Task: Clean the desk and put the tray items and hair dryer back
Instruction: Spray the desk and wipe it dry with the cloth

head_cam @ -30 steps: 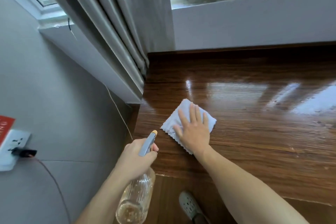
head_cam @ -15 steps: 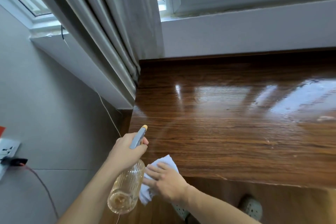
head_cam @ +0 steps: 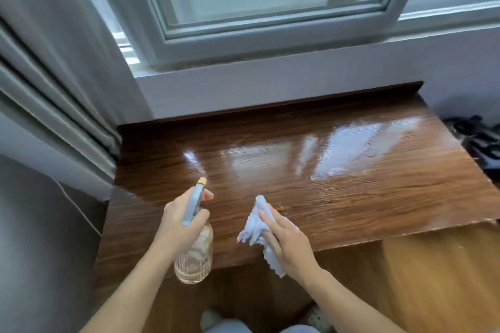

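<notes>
Where the desk (head_cam: 297, 170) ends leftward, a grey curtain (head_cam: 54, 76) hangs.

Desk (head_cam: 338, 197) top: bare wet wood mid & back, room to sweep L-R. Wall (head_cam: 270, 84) shuts its back edge, curtain (head_cam: 48, 76) crowds its back-left corner, dark clutter (head_cam: 481, 143) sits just off its right edge. Spray bottle (head_cam: 193, 257) & cloth (head_cam: 254, 224) block its front edge.

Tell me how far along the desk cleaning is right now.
Partly done. The desk looks glossy, with a wet-looking patch toward the far right. In hand: the left hand grips the spray bottle, and the right hand holds the bunched cloth over the near edge. Left: wiping that patch, then returning the tray items and hair dryer, neither clearly in view.
</notes>
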Available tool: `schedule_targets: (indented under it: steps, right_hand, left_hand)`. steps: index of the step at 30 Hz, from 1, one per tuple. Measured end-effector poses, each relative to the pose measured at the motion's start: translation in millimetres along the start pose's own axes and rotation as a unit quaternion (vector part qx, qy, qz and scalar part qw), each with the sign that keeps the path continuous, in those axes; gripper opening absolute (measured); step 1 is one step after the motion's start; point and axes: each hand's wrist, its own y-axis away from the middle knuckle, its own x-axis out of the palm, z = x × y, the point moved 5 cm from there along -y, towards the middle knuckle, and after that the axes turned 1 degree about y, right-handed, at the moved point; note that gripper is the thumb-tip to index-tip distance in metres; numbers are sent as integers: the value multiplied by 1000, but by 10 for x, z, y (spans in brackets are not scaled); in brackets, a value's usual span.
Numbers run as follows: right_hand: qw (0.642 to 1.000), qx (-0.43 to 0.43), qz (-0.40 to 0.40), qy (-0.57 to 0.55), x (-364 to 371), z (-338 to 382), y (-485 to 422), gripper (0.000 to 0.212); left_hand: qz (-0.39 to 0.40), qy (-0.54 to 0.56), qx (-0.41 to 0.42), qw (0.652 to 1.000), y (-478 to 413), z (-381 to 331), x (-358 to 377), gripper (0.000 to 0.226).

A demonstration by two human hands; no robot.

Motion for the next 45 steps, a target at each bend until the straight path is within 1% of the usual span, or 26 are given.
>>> schedule_targets:
  steps: [3,7,11,14,18,22,28,32,34,37,40,42,45]
  right_hand:
    - [999,17,-35,8,-502,-432,79,54]
    - [998,39,-48,26,-1040,-967,183,47]
    - [995,75,-66,23,-1540,-1439,362,47]
    - [992,99,-78,18,-1862,-1740,478,46]
    - [986,136,-95,17,-2186,-2095,534,45]
    - [984,154,-90,25,-2414,-2362,463,46]
    - [978,185,-85,39,-2773,-2760,285,45]
    - [976,190,-98,40,-3035,-3036,175,44]
    - [974,201,-98,38,-3174,-3170,153,45]
    - [975,195,-103,39,-3382,-3369,102,45]
    - [974,198,-100,37,-3556,-3620,37,46]
    - [978,180,-98,32,-3677,-3804,-20,46]
    - [987,136,-83,35,-3881,-4045,-161,48]
  left_hand:
    - [-20,17,10,1000,-119,-388,352,31]
    - [-43,34,27,998,-244,-828,776,30]
    - [-72,48,47,995,-344,-1234,1129,29]
    - [-71,84,50,993,-446,-1457,1376,28]
    - [-80,103,76,989,-568,-1756,1632,24]
    - [-85,117,87,986,-779,-1971,1875,36]
    - [-78,159,104,979,-1160,-2257,2300,39]
    - [-70,169,118,976,-1410,-2492,2580,28]
    - [-65,163,119,977,-1509,-2614,2731,29]
    - [-66,159,127,977,-1671,-2823,2920,34]
    - [-83,158,124,976,-1851,-3021,3135,29]
    - [-100,157,117,976,-1950,-3153,3298,24]
    - [-130,139,105,976,-2107,-3341,3546,26]
